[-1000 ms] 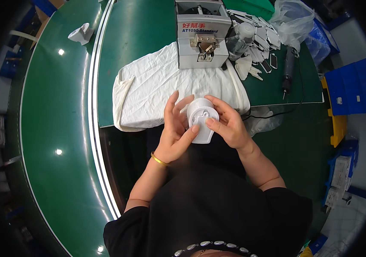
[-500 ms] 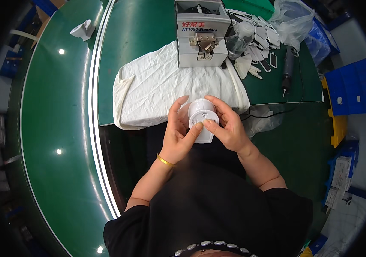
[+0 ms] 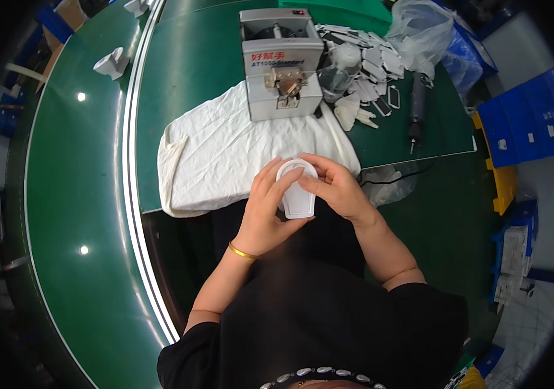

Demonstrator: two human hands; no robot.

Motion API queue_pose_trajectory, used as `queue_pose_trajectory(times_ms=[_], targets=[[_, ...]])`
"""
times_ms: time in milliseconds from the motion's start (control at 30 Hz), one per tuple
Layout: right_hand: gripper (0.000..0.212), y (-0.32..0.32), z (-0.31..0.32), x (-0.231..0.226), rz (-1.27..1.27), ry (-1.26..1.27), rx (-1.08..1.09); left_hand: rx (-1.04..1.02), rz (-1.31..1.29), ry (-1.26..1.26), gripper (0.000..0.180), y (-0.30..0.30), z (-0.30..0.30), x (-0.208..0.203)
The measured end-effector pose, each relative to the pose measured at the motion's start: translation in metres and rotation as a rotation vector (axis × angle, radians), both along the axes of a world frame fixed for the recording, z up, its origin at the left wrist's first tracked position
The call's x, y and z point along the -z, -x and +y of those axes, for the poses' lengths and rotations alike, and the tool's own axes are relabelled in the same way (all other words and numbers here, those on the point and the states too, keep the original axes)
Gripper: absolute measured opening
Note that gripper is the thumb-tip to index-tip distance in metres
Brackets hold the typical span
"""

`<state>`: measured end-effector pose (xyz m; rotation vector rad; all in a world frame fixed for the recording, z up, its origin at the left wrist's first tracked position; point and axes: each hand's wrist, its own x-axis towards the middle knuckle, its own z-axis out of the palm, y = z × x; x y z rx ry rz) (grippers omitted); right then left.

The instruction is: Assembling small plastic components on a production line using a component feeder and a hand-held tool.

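Note:
Both hands grip a white plastic part (image 3: 300, 200), rounded at its far end and narrower toward me, with a raised rim around a flat face. My left hand (image 3: 265, 206) wraps its left side, with fingers over the rounded end and the thumb by the near end. My right hand (image 3: 337, 189) holds the right side, its thumb pressed on the upper face. The underside is hidden. Just beyond the hands lies a white cloth (image 3: 225, 149), draped over the near edge of the green table (image 3: 189, 71).
A grey tabletop machine (image 3: 282, 71) stands behind the cloth. To its right are a heap of white flat pieces (image 3: 374, 61), a clear plastic container (image 3: 340, 72) and a corded electric screwdriver (image 3: 416, 110). Leftward, a white part (image 3: 112, 63) rests on the green conveyor belt (image 3: 76, 175).
The white part has been turned, so its long flat face shows instead of the round end. My left hand has shifted its grip over it. On the belt, another white part has come into view.

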<state>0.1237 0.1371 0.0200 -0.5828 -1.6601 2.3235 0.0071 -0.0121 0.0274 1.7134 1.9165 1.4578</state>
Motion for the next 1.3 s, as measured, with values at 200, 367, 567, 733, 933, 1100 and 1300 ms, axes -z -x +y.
queue_pose_trajectory(times_ms=[200, 367, 567, 733, 933, 1100, 1300], targets=[[0.036, -0.016, 0.139, -0.017, -0.131, -0.866, 0.844, -0.158, 0.002, 0.019, 0.077, 0.008, 0.014, 0.018], [0.057, -0.066, 0.281, 0.017, -1.026, -1.240, 0.938, -0.107, -0.010, 0.000, 0.076, 0.010, 0.021, 0.022], [0.037, -0.068, 0.295, 0.019, -0.571, -0.514, 0.745, -0.129, -0.035, -0.016, 0.076, 0.009, 0.019, 0.023], [0.034, -0.031, 0.208, -0.034, 0.494, 0.041, 0.323, -0.148, -0.002, -0.058, 0.073, 0.008, 0.018, 0.021], [0.044, 0.076, 0.106, -0.115, 0.717, -0.292, 0.502, -0.178, 0.044, -0.059, 0.071, 0.005, 0.020, 0.028], [0.049, 0.127, 0.079, -0.120, 0.624, -0.655, 0.511, -0.176, 0.031, -0.073, 0.071, 0.004, 0.020, 0.030], [0.061, 0.123, 0.063, -0.133, 0.483, -0.657, 0.130, -0.184, 0.019, -0.080, 0.072, 0.005, 0.016, 0.032]])
